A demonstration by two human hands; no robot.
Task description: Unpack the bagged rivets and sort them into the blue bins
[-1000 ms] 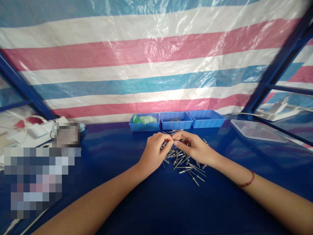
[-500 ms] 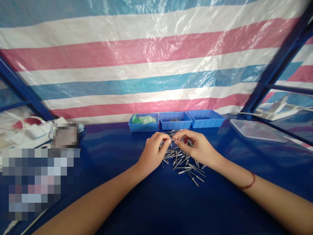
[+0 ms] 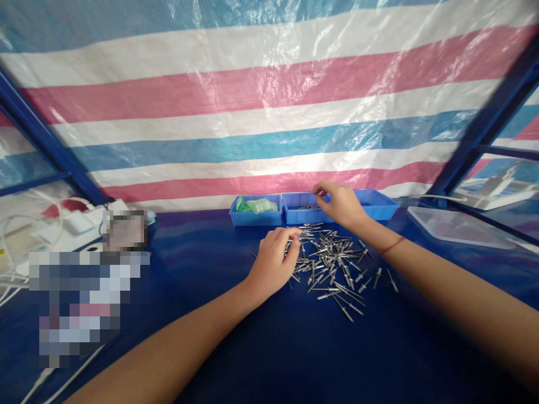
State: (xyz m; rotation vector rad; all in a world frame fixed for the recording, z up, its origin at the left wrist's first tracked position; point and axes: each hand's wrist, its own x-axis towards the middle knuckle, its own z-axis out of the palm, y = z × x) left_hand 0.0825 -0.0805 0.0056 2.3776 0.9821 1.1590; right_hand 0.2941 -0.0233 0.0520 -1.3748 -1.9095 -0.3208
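A glossy dark-blue counter (image 3: 261, 359) fills the foreground, bare at its near edge. Beyond that lies a loose pile of slim silver metal rivets with long thin stems (image 3: 334, 252), pointing every way, a few strays at its right side. The person's left hand (image 3: 272, 264) is at the pile's left edge, thumb and index finger curved towards each other; whether this grip pinches a rivet cannot be told. The right hand (image 3: 343, 206), with a thin dark-red bracelet (image 3: 393, 246) on its wrist, reaches past the pile, fingers bent, over the right end of the middle bin; whether its grip has anything in it cannot be told either. Three shallow blue plastic bins stand in a row behind the pile: the left one (image 3: 256, 219) has crumpled green plastic wrapping (image 3: 259, 206), the middle one (image 3: 301, 216) some small metal pieces, and the right one (image 3: 381, 212) is partly hidden by the hand. Farthest back hangs a shiny plastic sheet (image 3: 269, 101) striped red, white and blue.
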